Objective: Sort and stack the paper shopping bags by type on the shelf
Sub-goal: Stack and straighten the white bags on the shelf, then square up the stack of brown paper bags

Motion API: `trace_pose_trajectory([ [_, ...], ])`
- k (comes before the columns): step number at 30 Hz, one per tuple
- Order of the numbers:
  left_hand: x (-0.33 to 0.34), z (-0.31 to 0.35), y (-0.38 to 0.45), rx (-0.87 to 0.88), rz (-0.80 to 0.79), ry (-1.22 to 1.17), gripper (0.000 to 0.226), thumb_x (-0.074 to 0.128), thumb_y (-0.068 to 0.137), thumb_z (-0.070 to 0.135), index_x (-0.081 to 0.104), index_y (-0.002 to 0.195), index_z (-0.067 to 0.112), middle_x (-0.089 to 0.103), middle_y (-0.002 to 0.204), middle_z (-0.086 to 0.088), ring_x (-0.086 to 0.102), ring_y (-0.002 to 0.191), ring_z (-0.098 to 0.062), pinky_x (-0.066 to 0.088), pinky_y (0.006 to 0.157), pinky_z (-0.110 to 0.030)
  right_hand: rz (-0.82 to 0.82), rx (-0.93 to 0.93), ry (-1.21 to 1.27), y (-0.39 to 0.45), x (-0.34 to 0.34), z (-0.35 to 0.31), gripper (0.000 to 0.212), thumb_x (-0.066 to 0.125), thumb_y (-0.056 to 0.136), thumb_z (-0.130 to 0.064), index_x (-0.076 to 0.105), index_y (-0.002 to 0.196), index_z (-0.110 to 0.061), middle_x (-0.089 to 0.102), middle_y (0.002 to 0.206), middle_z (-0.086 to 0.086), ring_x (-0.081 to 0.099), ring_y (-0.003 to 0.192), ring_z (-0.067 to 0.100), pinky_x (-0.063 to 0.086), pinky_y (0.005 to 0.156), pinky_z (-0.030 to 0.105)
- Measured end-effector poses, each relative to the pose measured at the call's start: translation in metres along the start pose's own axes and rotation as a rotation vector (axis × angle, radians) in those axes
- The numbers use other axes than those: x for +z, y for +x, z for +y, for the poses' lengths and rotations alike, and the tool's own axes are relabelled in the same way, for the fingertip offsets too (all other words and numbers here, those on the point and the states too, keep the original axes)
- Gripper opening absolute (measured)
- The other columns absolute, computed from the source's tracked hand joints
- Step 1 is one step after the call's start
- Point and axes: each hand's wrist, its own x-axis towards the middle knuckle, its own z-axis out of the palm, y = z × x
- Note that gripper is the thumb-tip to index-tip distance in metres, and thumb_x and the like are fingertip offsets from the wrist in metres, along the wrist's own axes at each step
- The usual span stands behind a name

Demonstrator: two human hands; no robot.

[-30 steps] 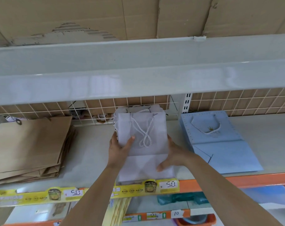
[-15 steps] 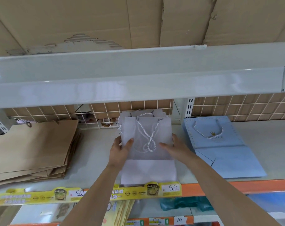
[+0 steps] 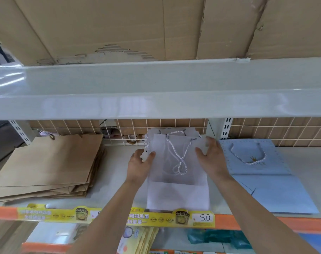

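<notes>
A stack of white paper bags (image 3: pixel 178 195) with twisted rope handles lies flat in the middle of the shelf (image 3: pixel 119 180). My left hand (image 3: pixel 138 166) rests against the stack's left edge, its thumb lying on the top bag. My right hand (image 3: pixel 212 159) presses the right edge near the back corner with straight fingers, thumb on the bag. A pile of brown paper bags (image 3: pixel 46 167) lies on the left. Light blue bags (image 3: pixel 262 178) with rope handles lie on the right.
A grey upper shelf (image 3: pixel 156 92) overhangs close above, with cardboard boxes (image 3: pixel 137 24) on it. A white wire grid (image 3: pixel 174 125) backs the shelf. The front edge carries an orange rail (image 3: pixel 266 223) with yellow price labels (image 3: pixel 203 218). Yellow packets (image 3: pixel 145 239) sit on the shelf below.
Both hands have slid back along the sides of the white stack; my right hand went from the front part to the back right corner. The view has tilted upward a little.
</notes>
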Motion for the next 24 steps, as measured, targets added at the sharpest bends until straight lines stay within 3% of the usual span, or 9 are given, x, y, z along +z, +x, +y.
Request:
trace_pose_trajectory([
  [4, -0.025, 0.008, 0.006, 0.140, 0.033, 0.182, 0.050, 0.060, 0.089, 0.042, 0.053, 0.130, 0.014, 0.055, 0.133, -0.005, 0.054, 0.118, -0.024, 0.047, 0.095, -0.034, 0.060, -0.201, -0.100, -0.004, 0.005, -0.035, 0.038, 0.061, 0.087, -0.018, 0.057, 0.123, -0.008, 0.057, 0.124, 0.011, 0.050, 0.117, 0.031, 0.041, 0.098, 0.040],
  [7, -0.051, 0.010, 0.012, 0.192, 0.027, 0.368, 0.048, 0.056, 0.091, 0.041, 0.051, 0.132, 0.017, 0.055, 0.132, -0.006, 0.056, 0.114, -0.028, 0.046, 0.089, -0.032, -0.022, -0.232, -0.175, -0.009, 0.021, -0.059, 0.037, 0.058, 0.089, -0.022, 0.057, 0.123, -0.007, 0.057, 0.125, 0.011, 0.050, 0.116, 0.029, 0.043, 0.094, 0.037],
  [12, -0.107, -0.002, 0.022, 0.277, 0.060, 0.648, 0.047, 0.050, 0.092, 0.046, 0.050, 0.131, 0.020, 0.054, 0.131, -0.004, 0.051, 0.119, -0.030, 0.041, 0.096, -0.040, -0.091, -0.294, -0.234, -0.025, 0.060, -0.094, 0.033, 0.059, 0.089, -0.023, 0.059, 0.119, -0.010, 0.058, 0.124, 0.011, 0.052, 0.116, 0.031, 0.042, 0.094, 0.037],
  [17, -0.175, -0.041, 0.046, 0.331, 0.089, 0.799, 0.053, 0.051, 0.087, 0.055, 0.050, 0.127, 0.022, 0.055, 0.128, -0.004, 0.050, 0.117, -0.030, 0.035, 0.096, -0.040, -0.079, -0.353, -0.275, -0.046, 0.114, -0.133, 0.033, 0.058, 0.088, -0.024, 0.059, 0.120, -0.013, 0.061, 0.121, 0.008, 0.054, 0.113, 0.029, 0.038, 0.094, 0.036],
  [20, -0.220, -0.070, 0.068, 0.288, 0.083, 0.800, 0.068, 0.053, 0.080, 0.067, 0.048, 0.135, 0.027, 0.047, 0.139, 0.000, 0.044, 0.127, -0.027, 0.030, 0.107, -0.043, -0.095, -0.347, -0.303, -0.061, 0.148, -0.155, 0.032, 0.057, 0.088, -0.023, 0.059, 0.119, -0.013, 0.060, 0.119, 0.008, 0.055, 0.111, 0.028, 0.040, 0.093, 0.035],
  [24, -0.277, -0.109, 0.095, 0.192, 0.068, 0.813, 0.090, 0.041, 0.070, 0.084, 0.035, 0.144, 0.032, 0.029, 0.154, 0.001, 0.024, 0.141, -0.026, 0.017, 0.115, -0.052, -0.152, -0.250, -0.319, -0.075, 0.193, -0.182, 0.036, 0.056, 0.089, -0.027, 0.055, 0.123, -0.015, 0.055, 0.127, 0.006, 0.049, 0.119, 0.027, 0.036, 0.095, 0.032],
])
